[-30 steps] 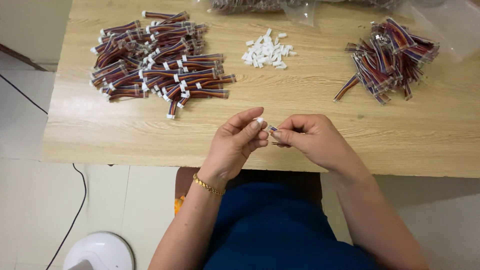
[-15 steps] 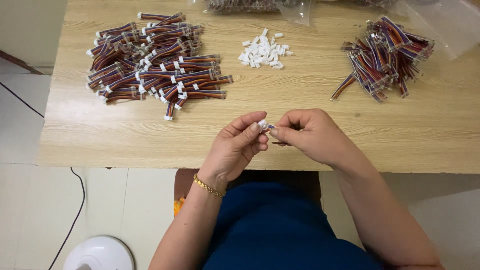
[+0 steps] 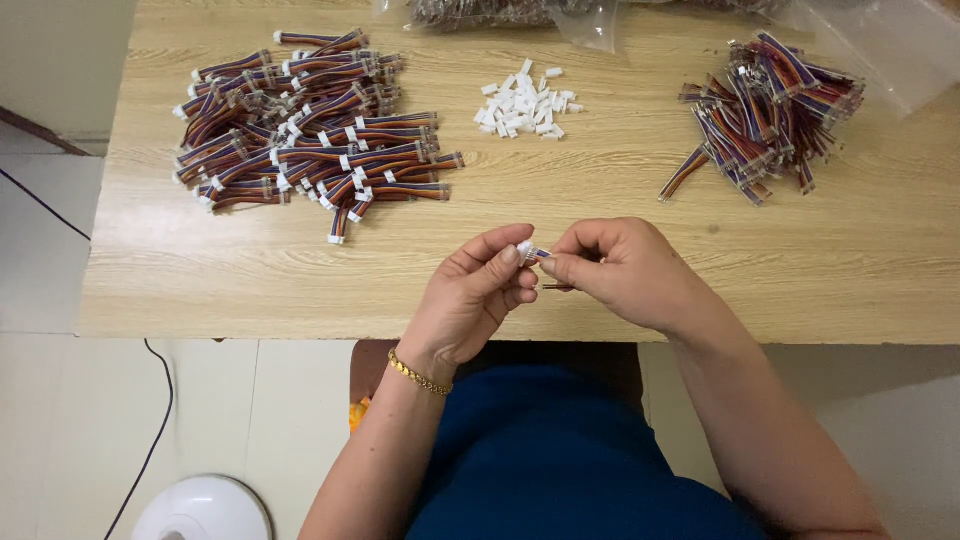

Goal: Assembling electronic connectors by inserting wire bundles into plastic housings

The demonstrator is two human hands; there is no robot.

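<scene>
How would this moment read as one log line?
left hand: pinches white connector | right hand: holds wire piece | table: wire piles, connectors

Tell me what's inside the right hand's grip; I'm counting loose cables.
Between the right hand and left hand a small white connector shows, with a short stretch of coloured cable below. The rest is covered by the fingers.

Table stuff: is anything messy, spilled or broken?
Nothing stands out. Wire bundles, the white connectors and loose wires sit in separate heaps on the table. Left hand and right hand pinch one connector.
</scene>
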